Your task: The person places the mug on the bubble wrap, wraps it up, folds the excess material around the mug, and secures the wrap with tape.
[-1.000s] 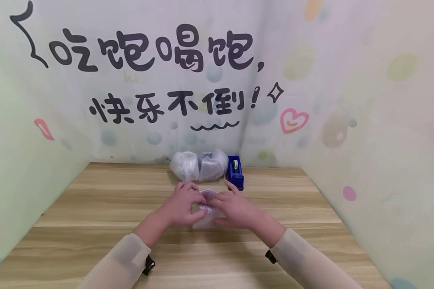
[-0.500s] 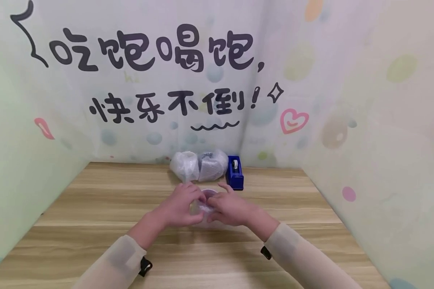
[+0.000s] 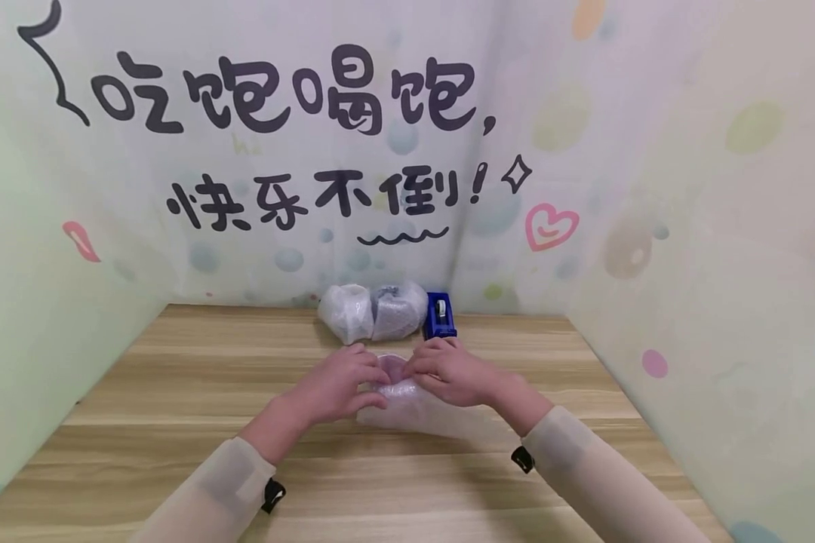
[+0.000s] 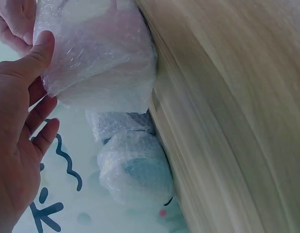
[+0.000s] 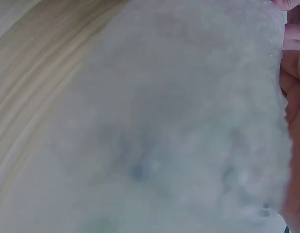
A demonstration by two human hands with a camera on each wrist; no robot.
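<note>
Between both hands stands a round thing with a pale rim and a pinkish inside, its kind hidden by a sheet of bubble wrap round its near side. My left hand holds the top edge on the left; in the left wrist view its thumb lies on the wrap's near face with the fingers behind. My right hand grips the wrap's upper edge at the right, fingers curled. A loose flap of the bubble wrap hangs from it and fills much of the right wrist view.
Two bubble-wrapped bundles, a left one and a right one, sit at the back of the wooden table. Beside them is a blue tape dispenser, partly behind my right hand. Printed cloth walls enclose the table.
My right hand has moved right and slightly back, drawing out a flap of bubble wrap. The left hand stays near the rim. The right hand overlaps the tape dispenser's front now.
</note>
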